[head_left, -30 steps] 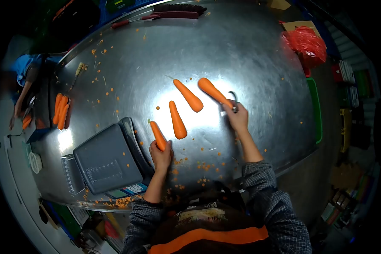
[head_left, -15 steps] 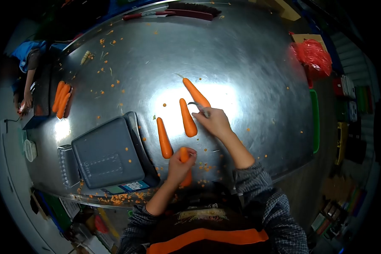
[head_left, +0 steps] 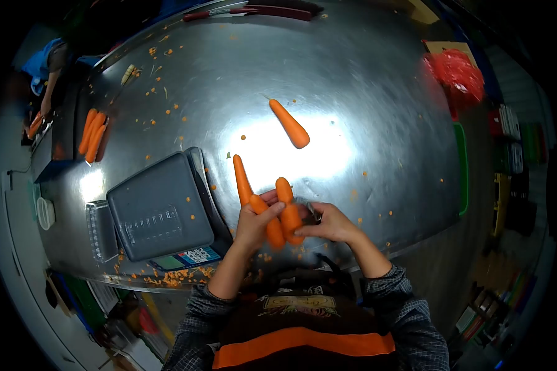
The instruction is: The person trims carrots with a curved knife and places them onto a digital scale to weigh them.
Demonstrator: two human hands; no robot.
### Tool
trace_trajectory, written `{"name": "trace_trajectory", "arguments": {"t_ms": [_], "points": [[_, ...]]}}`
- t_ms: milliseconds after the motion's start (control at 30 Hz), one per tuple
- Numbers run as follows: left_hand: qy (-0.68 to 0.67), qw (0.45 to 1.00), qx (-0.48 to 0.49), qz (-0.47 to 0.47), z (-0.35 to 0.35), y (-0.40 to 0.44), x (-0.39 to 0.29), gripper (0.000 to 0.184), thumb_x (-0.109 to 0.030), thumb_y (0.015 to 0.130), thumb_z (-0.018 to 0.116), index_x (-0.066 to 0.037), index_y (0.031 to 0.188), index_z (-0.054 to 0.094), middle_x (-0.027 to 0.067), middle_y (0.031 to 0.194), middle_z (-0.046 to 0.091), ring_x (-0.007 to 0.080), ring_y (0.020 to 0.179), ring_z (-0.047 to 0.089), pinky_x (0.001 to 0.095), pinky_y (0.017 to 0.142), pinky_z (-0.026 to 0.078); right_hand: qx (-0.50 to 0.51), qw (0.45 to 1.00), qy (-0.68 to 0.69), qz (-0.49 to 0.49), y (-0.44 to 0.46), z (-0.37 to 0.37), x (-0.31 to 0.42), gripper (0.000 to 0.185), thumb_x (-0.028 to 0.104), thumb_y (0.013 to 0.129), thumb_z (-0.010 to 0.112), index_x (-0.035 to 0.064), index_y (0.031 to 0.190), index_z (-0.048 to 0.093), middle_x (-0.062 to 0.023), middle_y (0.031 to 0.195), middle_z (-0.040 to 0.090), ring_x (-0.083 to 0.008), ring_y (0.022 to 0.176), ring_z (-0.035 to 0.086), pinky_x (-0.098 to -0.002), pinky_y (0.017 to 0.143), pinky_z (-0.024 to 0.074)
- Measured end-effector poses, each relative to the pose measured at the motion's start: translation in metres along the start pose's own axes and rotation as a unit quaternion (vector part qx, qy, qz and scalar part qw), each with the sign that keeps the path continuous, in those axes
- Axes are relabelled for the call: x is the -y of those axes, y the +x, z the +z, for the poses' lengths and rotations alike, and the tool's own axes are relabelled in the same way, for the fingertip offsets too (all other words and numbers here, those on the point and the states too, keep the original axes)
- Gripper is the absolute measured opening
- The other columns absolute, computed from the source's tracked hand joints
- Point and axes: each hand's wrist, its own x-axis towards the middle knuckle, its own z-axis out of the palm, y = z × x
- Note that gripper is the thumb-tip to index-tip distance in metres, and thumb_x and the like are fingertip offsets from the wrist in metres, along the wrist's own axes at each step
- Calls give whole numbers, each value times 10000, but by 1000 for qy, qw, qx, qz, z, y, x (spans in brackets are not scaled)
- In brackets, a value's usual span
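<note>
My left hand (head_left: pixel 252 224) is closed around a carrot (head_left: pixel 267 222) whose thick end points down toward me. Beside it a second carrot (head_left: pixel 289 216) lies between my hands, with left fingertips behind it and right fingers pinching its lower end. My right hand (head_left: pixel 329 223) also carries a small, dark, curved tool (head_left: pixel 310 211), too blurred to name exactly. Just beyond my left hand a third carrot (head_left: pixel 242 178) rests on the metal table. Farther out lies another carrot (head_left: pixel 289 123), slanted, with a thin root tip.
A grey plastic bin (head_left: pixel 158 207) sits on a scale (head_left: pixel 192 257) at left, beside a clear container (head_left: pixel 101 232). Several carrots (head_left: pixel 93 133) lie far left near another person's arm (head_left: pixel 51 93). Peel scraps (head_left: pixel 167 272) litter the front edge. A brush (head_left: pixel 278 11) lies at the back.
The middle carrot has left the table and is now between my hands. My right hand has drawn back toward my body, and my left hand has shifted slightly up.
</note>
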Motion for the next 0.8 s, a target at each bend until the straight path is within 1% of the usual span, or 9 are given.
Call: {"name": "trace_trajectory", "arguments": {"t_ms": [100,167,233,267,367,433,467,533,800], "points": [[84,993,32,77,10,-8,5,450,-96,910,736,46,1310,587,82,1173,636,144,1033,614,282,868,519,-62,993,90,40,-18,7,-4,341,246,935,721,72,1201,599,23,955,637,-54,712,538,-230,634,447],[138,983,43,117,18,-13,4,433,-97,902,749,54,1285,615,72,1153,636,120,993,610,276,848,520,-157,984,59,-60,-24,16,-11,424,401,951,686,58,1192,619,-20,942,658,-100,747,589,-259,655,476],[288,923,28,252,33,-21,-3,425,-57,859,776,20,1256,644,70,1133,636,147,971,599,294,840,515,-195,966,155,-73,-32,21,-7,397,435,972,648,64,1112,621,-14,869,637,-87,692,557,-255,606,450],[291,922,36,252,36,-22,-2,425,-57,859,776,20,1256,644,70,1133,636,147,971,599,294,840,515,-210,967,118,-76,-38,20,-3,386,436,975,641,62,1064,612,-10,833,625,-85,679,554,-257,603,446],[404,819,41,405,42,-26,0,367,-29,841,764,-2,1196,673,88,1162,617,185,1016,604,285,867,507,-224,969,55,-87,-61,24,28,416,466,965,645,57,936,573,-25,721,596,-108,636,564,-284,580,440],[413,776,10,477,43,-27,1,437,18,724,823,-45,1142,715,94,1139,640,247,1027,578,339,849,503,-211,965,-128,-84,-73,27,40,447,493,949,652,54,922,575,-58,680,595,-166,604,587,-312,562,446],[412,775,16,479,44,-29,1,437,18,724,823,-45,1142,715,94,1139,640,247,1027,578,339,849,503,-234,954,-155,-106,-74,30,36,460,502,948,643,51,896,572,-89,662,601,-229,582,599,-342,553,455],[448,728,14,519,44,-34,-4,434,34,709,818,-44,1126,722,81,1139,655,243,1030,576,330,855,492,-250,943,-183,-117,-78,33,33,452,497,956,632,52,903,577,-91,668,609,-238,589,608,-352,551,458],[441,708,15,551,49,-52,-9,497,50,692,801,-68,1168,722,74,1138,664,238,1008,560,319,855,487,-267,926,-243,-109,-85,52,29,500,502,973,592,32,803,605,-128,605,587,-301,569,612,-393,537,463]]}}
